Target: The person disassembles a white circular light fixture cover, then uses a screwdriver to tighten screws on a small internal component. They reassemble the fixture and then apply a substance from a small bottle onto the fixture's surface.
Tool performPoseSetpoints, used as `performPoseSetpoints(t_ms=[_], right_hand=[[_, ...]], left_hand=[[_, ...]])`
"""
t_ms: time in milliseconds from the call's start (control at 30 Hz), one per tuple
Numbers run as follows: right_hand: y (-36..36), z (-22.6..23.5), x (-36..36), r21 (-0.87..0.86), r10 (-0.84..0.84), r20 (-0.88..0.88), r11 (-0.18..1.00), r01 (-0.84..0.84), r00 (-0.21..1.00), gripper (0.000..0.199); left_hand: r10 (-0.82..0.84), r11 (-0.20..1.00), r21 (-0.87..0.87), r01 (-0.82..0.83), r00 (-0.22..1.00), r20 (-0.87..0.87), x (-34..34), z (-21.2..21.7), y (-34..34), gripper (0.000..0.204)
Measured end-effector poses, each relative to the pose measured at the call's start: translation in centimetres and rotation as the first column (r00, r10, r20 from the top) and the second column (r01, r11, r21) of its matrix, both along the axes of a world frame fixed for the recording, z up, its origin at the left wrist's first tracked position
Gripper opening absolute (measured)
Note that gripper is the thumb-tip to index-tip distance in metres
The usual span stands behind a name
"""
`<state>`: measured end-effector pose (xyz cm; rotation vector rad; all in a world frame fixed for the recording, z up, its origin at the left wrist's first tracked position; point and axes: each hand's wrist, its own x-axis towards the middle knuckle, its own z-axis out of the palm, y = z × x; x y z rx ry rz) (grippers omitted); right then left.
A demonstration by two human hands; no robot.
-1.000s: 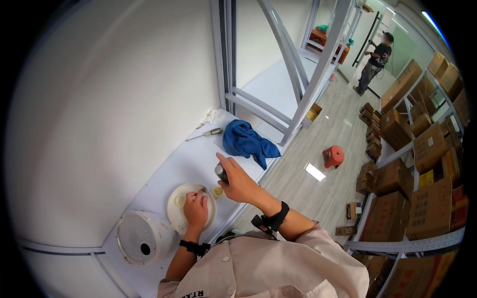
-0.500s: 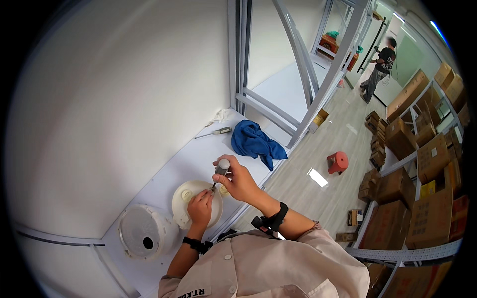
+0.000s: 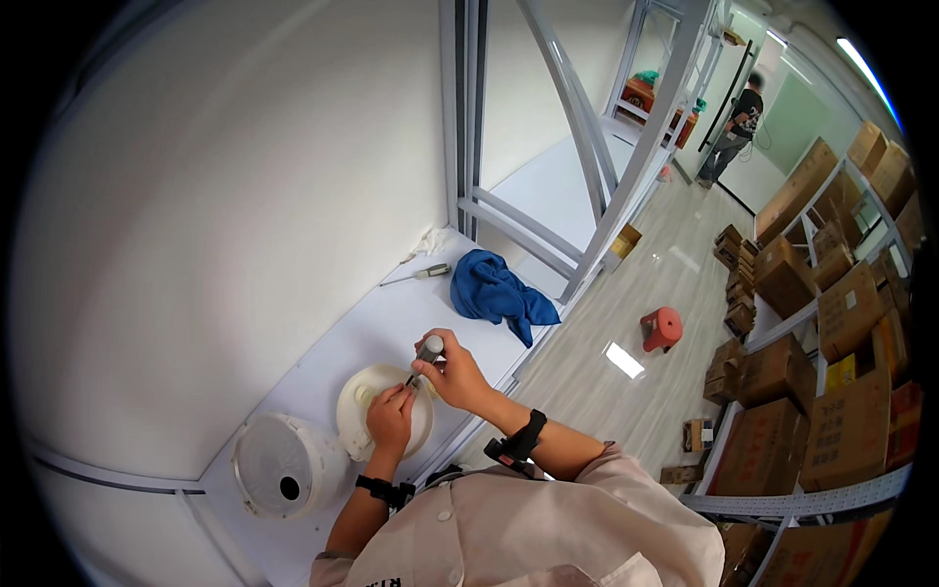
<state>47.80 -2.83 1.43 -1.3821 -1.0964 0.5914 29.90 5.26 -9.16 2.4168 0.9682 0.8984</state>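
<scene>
My right hand (image 3: 462,380) is closed round the grey handle of a screwdriver (image 3: 431,348), whose shaft slants down toward my left fingers. My left hand (image 3: 389,419) reaches over a round, cream-white plastic cover (image 3: 421,428); its fingers are bunched at the screwdriver's tip. Whatever they pinch is too small to make out. Left of the cover stands a white, drum-shaped housing (image 3: 264,455) with a dark round hole in its face. Farther back on the bench lie a second screwdriver (image 3: 431,271) and a crumpled blue cloth (image 3: 494,293).
A white wall (image 3: 235,215) runs along the bench's left, and a grey metal frame (image 3: 463,117) rises behind the cloth. White crumpled material (image 3: 427,243) lies by the wall. On the floor at right are a red stool (image 3: 662,330) and shelves of cardboard boxes (image 3: 849,318). A person (image 3: 738,127) stands far back.
My hands have shifted slightly left, and the left fingers have drawn together around the screwdriver's tip. The distant person has moved farther off toward the doorway. The view has shifted slightly.
</scene>
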Motion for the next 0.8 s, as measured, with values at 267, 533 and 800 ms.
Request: performPoseSetpoints(t_ms=[267, 533, 800], right_hand=[[-0.31, 0.01, -0.16, -0.017, -0.037, 0.034, 0.999, 0.037, 0.999, 0.044], [-0.12, -0.43, -0.18, 0.010, -0.053, 0.006, 0.999, 0.053, 0.999, 0.042], [-0.18, 0.03, -0.45, -0.054, -0.069, 0.040, 0.996, 0.071, 0.997, 0.043]], left_hand=[[-0.001, 0.998, -0.064, 0.004, 0.999, 0.046, -0.01, -0.10, 0.25, 0.017], [0.020, 0.997, -0.078, -0.015, 0.998, 0.055, -0.06, -0.33, 0.29, 0.017], [0.024, 0.995, -0.103, -0.020, 0.999, 0.029, 0.04, -0.14, 0.28, 0.019]])
